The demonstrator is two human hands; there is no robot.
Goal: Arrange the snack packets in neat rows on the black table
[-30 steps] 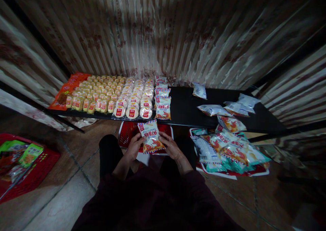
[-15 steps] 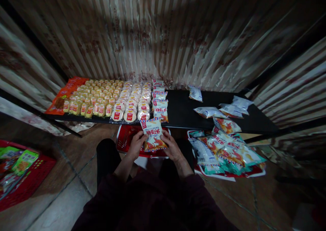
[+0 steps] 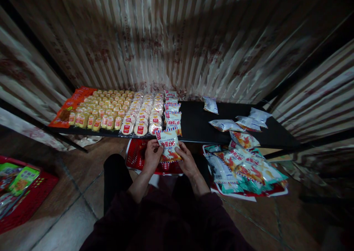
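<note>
Both my hands hold one snack packet [image 3: 169, 145], white with red print and a striped edge, just in front of the low black table [image 3: 199, 123]. My left hand [image 3: 152, 157] grips its left side and my right hand [image 3: 187, 160] its right side. The packet's top edge reaches the table's front edge, below a column of matching packets [image 3: 172, 112] laid front to back on the table. Left of that column lie rows of round wrapped cakes [image 3: 143, 112] and small yellow wrapped cakes [image 3: 105, 105].
Loose packets [image 3: 235, 123] lie scattered on the table's right half. A heap of packets [image 3: 246, 166] sits on the floor at the right. A red basket [image 3: 138, 155] stands under the table, another red basket [image 3: 24, 192] with green packets at the far left. A striped curtain hangs behind.
My hands have carried the packet up and forward from my lap to the table's front edge. The view has tilted slightly.
</note>
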